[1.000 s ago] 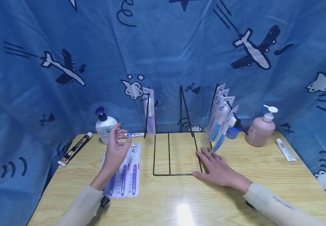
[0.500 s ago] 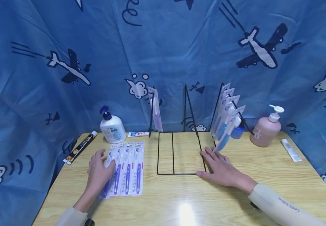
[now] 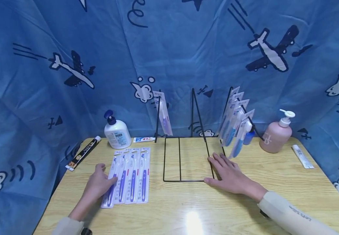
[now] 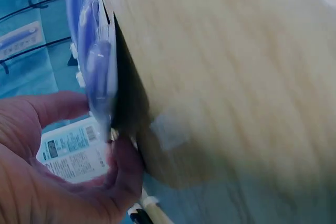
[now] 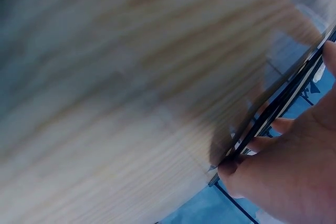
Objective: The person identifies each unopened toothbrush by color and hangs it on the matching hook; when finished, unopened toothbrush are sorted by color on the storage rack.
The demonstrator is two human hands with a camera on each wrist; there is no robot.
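Observation:
Several packaged purple toothbrushes (image 3: 132,176) lie in a row on the table, left of the black wire rack (image 3: 180,160). My left hand (image 3: 98,182) is at the leftmost toothbrush pack (image 3: 110,192), thumb over its face and fingers at its outer edge. In the left wrist view the thumb and fingertips pinch the edge of that toothbrush pack (image 4: 98,72). My right hand (image 3: 225,174) rests on the rack's base wire, its fingers spread. One purple toothbrush pack (image 3: 164,117) hangs on the rack's left hook, and several blue toothbrush packs (image 3: 237,125) hang on the right one.
A white pump bottle (image 3: 117,134), a small toothpaste tube (image 3: 144,139) and a black toothpaste tube (image 3: 83,153) are at the back left. On the right are a blue bottle (image 3: 248,138), a pink pump bottle (image 3: 276,137) and a white tube (image 3: 302,156). A blue curtain (image 3: 169,58) hangs behind.
My left hand has come down from near the white pump bottle to the leftmost toothbrush pack. The hanging packs swing slightly. My right hand stays on the rack.

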